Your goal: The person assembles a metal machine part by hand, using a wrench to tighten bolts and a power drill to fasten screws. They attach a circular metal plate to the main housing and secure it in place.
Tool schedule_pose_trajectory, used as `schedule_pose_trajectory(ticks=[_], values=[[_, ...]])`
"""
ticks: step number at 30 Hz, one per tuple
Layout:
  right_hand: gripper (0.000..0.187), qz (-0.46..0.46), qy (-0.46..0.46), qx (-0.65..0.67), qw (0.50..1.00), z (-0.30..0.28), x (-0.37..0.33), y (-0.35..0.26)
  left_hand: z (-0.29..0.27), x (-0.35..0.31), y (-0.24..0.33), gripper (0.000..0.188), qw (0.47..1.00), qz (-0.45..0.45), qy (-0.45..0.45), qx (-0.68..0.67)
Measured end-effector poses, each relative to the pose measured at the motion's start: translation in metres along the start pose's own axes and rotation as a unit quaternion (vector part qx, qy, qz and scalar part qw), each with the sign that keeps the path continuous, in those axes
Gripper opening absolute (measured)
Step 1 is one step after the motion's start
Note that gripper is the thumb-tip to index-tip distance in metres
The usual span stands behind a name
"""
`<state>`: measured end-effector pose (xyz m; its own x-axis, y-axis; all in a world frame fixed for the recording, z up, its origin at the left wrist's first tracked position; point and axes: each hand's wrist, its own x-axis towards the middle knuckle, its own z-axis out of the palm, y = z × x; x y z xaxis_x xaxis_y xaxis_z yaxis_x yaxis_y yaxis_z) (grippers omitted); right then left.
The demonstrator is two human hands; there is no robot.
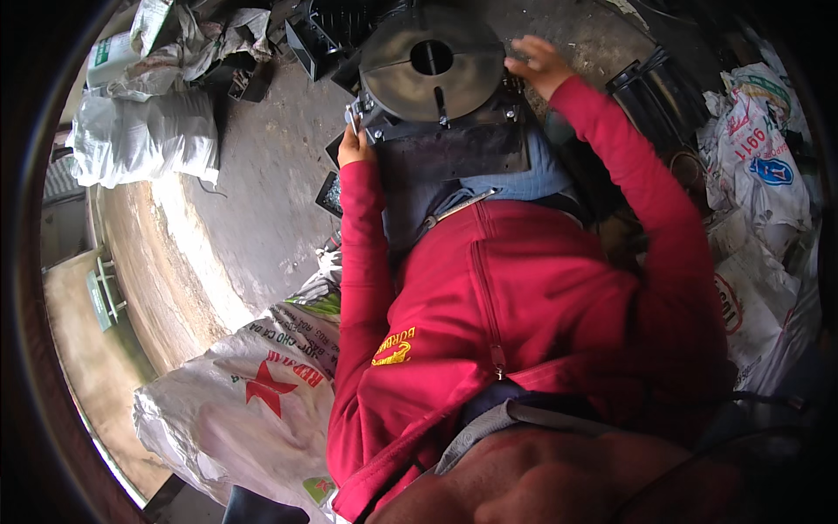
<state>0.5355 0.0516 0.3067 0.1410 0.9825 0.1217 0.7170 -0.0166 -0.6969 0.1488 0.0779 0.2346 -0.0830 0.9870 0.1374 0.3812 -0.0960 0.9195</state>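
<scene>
A round black disc (397,92) with a central hole and a narrow slot sits on a dark rectangular base (454,157) over my lap. Silvery bolts show along the base's near edge. At its left side my left hand (356,147) is closed round a small silvery metal piece (353,117), whose exact kind is unclear. My right hand (539,65) is raised by the disc's right rim, its fingers apart and slightly blurred, holding nothing visible. Across my lap lies a combination wrench (461,208).
Small black trays (330,194) with metal hardware stand to the left of the base. Dark ribbed parts (659,92) lie at the right. White sacks (759,157) are piled on the right; another sack (218,393) rests at the near left. Plastic-wrapped bundles (144,135) stand far left.
</scene>
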Motion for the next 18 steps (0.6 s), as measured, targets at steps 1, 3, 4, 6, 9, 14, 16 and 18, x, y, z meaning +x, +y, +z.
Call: schedule_pose_trajectory(ticks=[1,3,4,6,9,14,16,18], values=[[0.071,-0.023,0.014,0.124,0.992,-0.021,-0.009,-0.029,-0.008,-0.010,0.040,0.030,0.993,-0.052,-0.004,0.106],[0.072,-0.096,-0.064,0.175,0.978,-0.049,-0.029,-0.068,-0.017,-0.023,0.075,0.029,0.988,-0.057,0.026,0.145],[0.073,-0.129,-0.099,0.196,0.967,-0.057,-0.041,-0.080,-0.017,-0.026,0.081,0.029,0.985,-0.058,0.035,0.160],[0.077,-0.225,-0.061,0.124,0.964,-0.054,-0.055,-0.095,-0.020,-0.029,0.067,0.029,0.995,-0.069,0.042,0.065],[0.059,-0.240,0.061,0.146,0.958,-0.056,-0.064,-0.102,-0.041,-0.057,0.080,0.034,0.985,-0.142,0.042,-0.083],[0.022,-0.215,0.058,0.225,0.949,-0.059,-0.101,-0.114,-0.103,-0.091,0.118,0.036,0.993,-0.091,-0.067,-0.032],[0.026,-0.206,-0.001,0.164,0.965,-0.036,-0.111,-0.125,-0.108,-0.108,0.146,0.036,0.979,-0.145,-0.103,-0.097],[0.029,-0.163,-0.014,0.195,0.967,-0.004,-0.109,-0.121,-0.102,-0.119,0.155,0.034,0.966,-0.141,-0.115,-0.183]])
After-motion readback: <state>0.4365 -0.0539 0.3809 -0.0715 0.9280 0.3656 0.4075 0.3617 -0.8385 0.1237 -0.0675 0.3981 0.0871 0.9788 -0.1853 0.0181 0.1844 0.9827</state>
